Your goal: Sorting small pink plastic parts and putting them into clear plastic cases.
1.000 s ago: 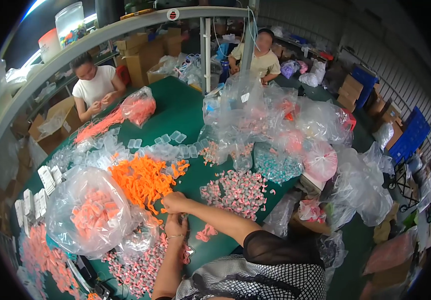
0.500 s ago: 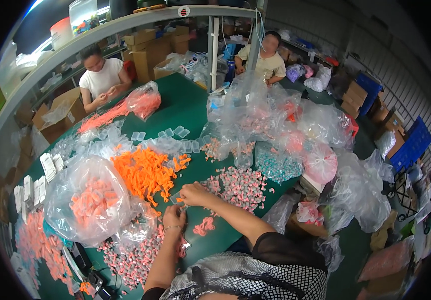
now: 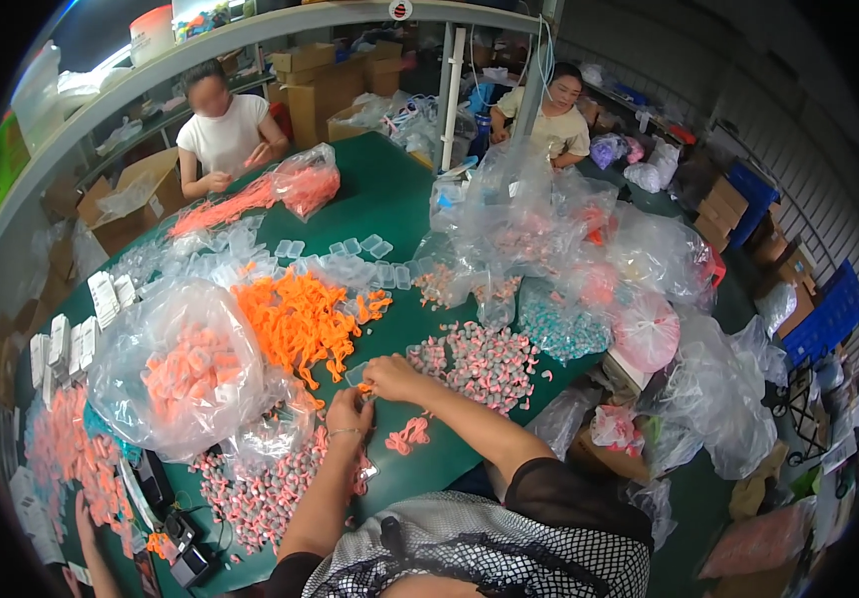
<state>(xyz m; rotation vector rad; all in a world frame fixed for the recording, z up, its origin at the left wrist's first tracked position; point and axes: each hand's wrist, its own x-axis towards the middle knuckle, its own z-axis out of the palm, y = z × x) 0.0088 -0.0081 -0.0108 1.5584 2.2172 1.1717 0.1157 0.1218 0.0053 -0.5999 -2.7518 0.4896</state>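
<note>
While the fingers of the right hand point(image 3: 391, 379) appear to pinch a small clear case point(image 3: 355, 374) near the orange pile point(image 3: 300, 321) on the worktop point(image 3: 454, 448), the left hand point(image 3: 347, 412), its finger grip impossible to tell, would best steady it gently.

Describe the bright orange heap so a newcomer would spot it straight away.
On the green table, find the big clear plastic bag holding coral pieces. The heap of orange strips lies just right of it, beyond the person's left hand. Its vivid, solid orange sets it apart from the colourless plastic cases behind it.
</note>
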